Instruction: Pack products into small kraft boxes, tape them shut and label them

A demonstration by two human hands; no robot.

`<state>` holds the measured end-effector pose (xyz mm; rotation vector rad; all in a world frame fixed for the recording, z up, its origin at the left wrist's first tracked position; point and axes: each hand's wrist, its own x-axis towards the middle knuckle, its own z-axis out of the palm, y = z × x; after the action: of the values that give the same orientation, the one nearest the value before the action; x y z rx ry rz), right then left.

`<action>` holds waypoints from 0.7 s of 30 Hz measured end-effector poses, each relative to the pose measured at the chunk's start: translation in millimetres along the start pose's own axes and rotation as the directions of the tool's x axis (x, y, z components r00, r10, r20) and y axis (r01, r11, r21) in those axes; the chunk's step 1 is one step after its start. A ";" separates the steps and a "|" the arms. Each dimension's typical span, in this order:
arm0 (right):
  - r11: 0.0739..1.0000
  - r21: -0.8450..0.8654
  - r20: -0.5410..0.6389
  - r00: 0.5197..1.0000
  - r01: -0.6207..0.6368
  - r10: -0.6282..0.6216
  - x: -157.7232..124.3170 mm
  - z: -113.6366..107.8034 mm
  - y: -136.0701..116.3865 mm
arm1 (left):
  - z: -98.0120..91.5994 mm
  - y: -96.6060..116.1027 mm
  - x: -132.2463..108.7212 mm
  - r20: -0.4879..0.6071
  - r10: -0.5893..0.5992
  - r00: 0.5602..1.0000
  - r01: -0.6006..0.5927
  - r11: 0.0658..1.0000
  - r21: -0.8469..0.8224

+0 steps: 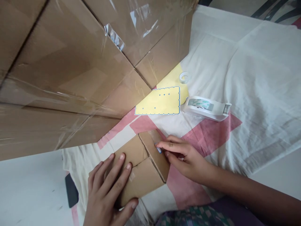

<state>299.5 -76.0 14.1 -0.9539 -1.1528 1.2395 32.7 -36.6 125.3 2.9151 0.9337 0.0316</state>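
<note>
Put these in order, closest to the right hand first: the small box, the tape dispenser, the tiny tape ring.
1. Small box: the right hand touches its right side.
2. Tape dispenser: on the cloth beyond the hand, slightly right.
3. Tiny tape ring: farthest, up beside the yellow paper.

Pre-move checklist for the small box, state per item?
1. Left hand steadies small box: ok, fingers flat on top.
2. Right hand on the box's right side: ok, fingertips touching.
3. Top flaps flat: ok, seams meet.
4. Tape strip in right hand's grip: cannot tell.
5. Tape dispenser free: ok, lies on cloth beyond right hand.
</note>
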 end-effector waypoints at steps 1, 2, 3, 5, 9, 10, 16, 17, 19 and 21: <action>1.000 -0.002 0.013 1.000 -0.008 0.008 0.3 -0.1 0.7 | -0.1 -0.1 0.3 0.001 0.001 1.000 -0.001 1.000 -0.001; 1.000 -0.003 0.023 1.000 -0.016 0.016 0.5 -0.3 1.2 | -0.3 -0.1 0.7 0.002 0.000 1.000 0.000 1.000 -0.001; 1.000 -0.001 0.027 0.999 -0.022 0.023 0.8 -0.7 1.5 | -0.4 0.1 1.2 0.007 -0.003 1.000 0.003 1.000 0.000; 0.999 0.019 0.022 0.999 -0.041 0.040 1.4 -1.3 1.5 | -0.6 0.6 2.0 0.009 -0.002 1.000 0.002 1.000 0.002; 0.994 0.085 -0.038 0.996 -0.072 0.076 1.8 -0.8 -0.5 | -0.6 1.3 1.6 0.018 -0.010 1.000 0.010 1.000 0.020; 0.993 0.089 -0.054 0.995 -0.078 0.083 1.8 -0.5 -1.1 | -0.6 1.4 1.0 0.020 -0.016 1.000 0.016 1.000 0.024; 0.996 0.057 -0.087 0.994 -0.062 0.066 1.6 0.2 -0.9 | 0.1 1.5 -0.6 0.015 -0.017 1.000 0.017 1.000 0.023; 0.998 0.047 -0.074 0.996 -0.051 0.054 1.6 0.2 -0.2 | 0.3 1.5 -0.1 0.014 -0.019 1.000 0.019 1.000 0.018; 0.999 0.023 -0.043 0.998 -0.044 0.045 1.7 0.0 1.2 | 0.5 1.2 1.2 0.011 -0.016 1.000 0.016 1.000 0.010; 0.999 -0.003 -0.018 0.999 -0.044 0.044 1.7 -0.1 1.6 | 0.6 0.5 2.3 0.004 -0.002 1.000 0.002 1.000 0.010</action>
<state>299.2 -74.1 12.7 -0.9956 -1.1251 1.2623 34.9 -35.8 124.8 2.9217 0.9393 0.0205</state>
